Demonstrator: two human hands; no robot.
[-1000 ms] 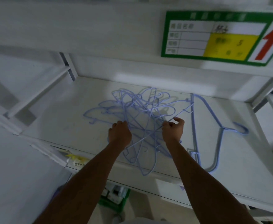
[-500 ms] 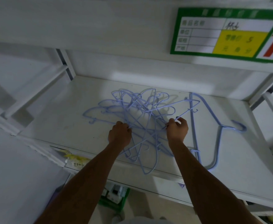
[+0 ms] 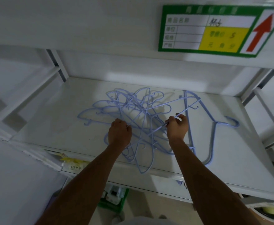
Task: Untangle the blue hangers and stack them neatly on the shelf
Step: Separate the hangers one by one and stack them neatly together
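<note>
A tangled heap of thin blue hangers [image 3: 138, 111] lies in the middle of the white shelf [image 3: 52, 127]. My left hand [image 3: 119, 133] rests on the heap's near left side, fingers closed on a hanger wire. My right hand [image 3: 177, 127] pinches the bar of one hanger, which is raised and stretches up to the right. One separate blue hanger [image 3: 212, 124] lies flat on the shelf's right side, hook pointing right.
A green, yellow and red label sign [image 3: 214, 30] hangs on the shelf edge above. White uprights [image 3: 58, 65] frame the shelf at left and right. A yellow tag [image 3: 74, 161] sits on the shelf's front lip; a green crate [image 3: 113, 202] stands below.
My right hand has shifted right and lifted its hanger, whose bar now rises out of the heap toward the right. My left hand stays on the heap.
</note>
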